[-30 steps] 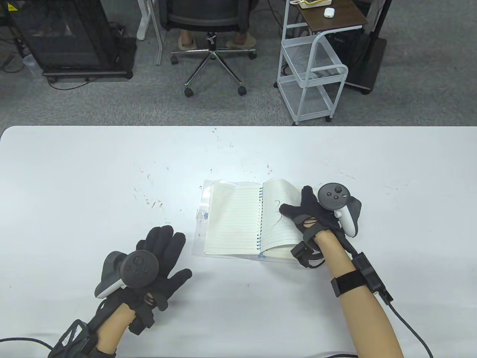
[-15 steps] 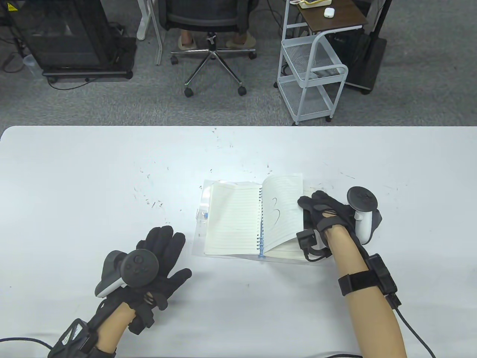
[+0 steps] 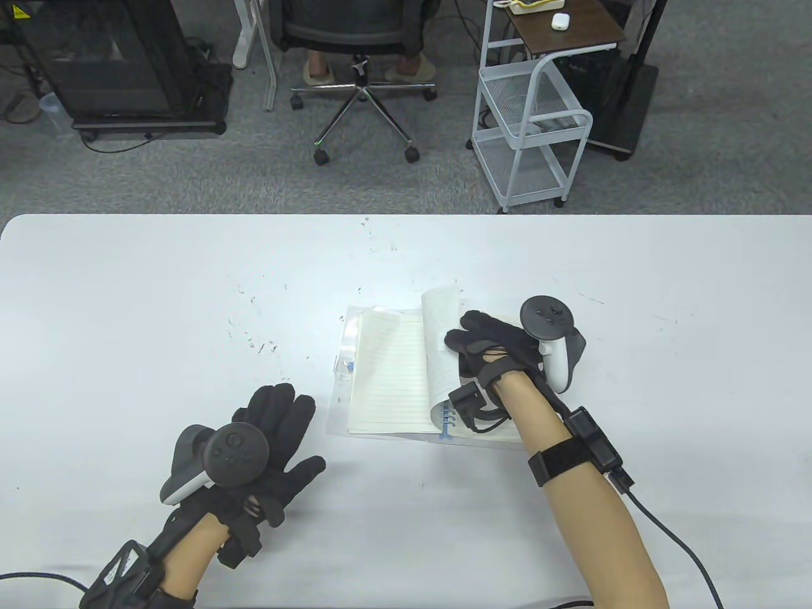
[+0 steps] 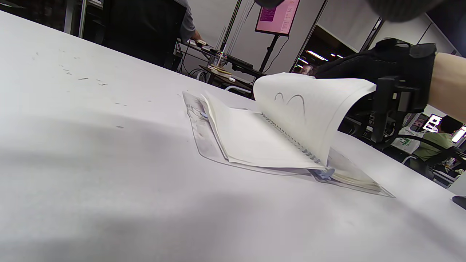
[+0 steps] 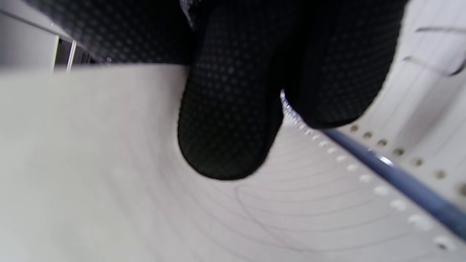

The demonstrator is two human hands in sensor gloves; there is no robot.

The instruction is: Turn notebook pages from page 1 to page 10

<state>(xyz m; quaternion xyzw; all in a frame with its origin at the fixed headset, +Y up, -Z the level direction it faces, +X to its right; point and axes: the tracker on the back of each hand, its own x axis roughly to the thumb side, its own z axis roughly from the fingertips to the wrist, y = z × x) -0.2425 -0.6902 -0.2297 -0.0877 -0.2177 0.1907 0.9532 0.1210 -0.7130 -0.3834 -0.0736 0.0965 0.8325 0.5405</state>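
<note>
- My left hand (image 3: 266, 444) rests flat on the table (image 3: 127, 304) below and left of the notebook (image 3: 387, 374), fingers spread, holding nothing and clear of the paper.
- The notebook lies open near the middle of the table on its clear plastic cover (image 3: 340, 355), with the blue spiral (image 3: 448, 424) running down its centre.
- The page marked 3 (image 4: 309, 112) arches over the spiral, partway through its swing toward the notebook's left side.
- My right hand (image 3: 488, 349) is just right of the spiral, its fingers (image 5: 229, 120) pressed against the underside of that curled page. Whether the thumb pinches the sheet I cannot tell.
- Risks, as I judge them: pushing too hard near the spiral could crease or tear the sheet at its holes. A second sheet may cling and come along, spoiling the page count. Nothing pins the notebook, so it could slide left.
- Beyond the table's far edge stand an office chair (image 3: 355, 38) and a white wire cart (image 3: 533, 120), well apart from the notebook. Nothing blocks the page's landing side.
</note>
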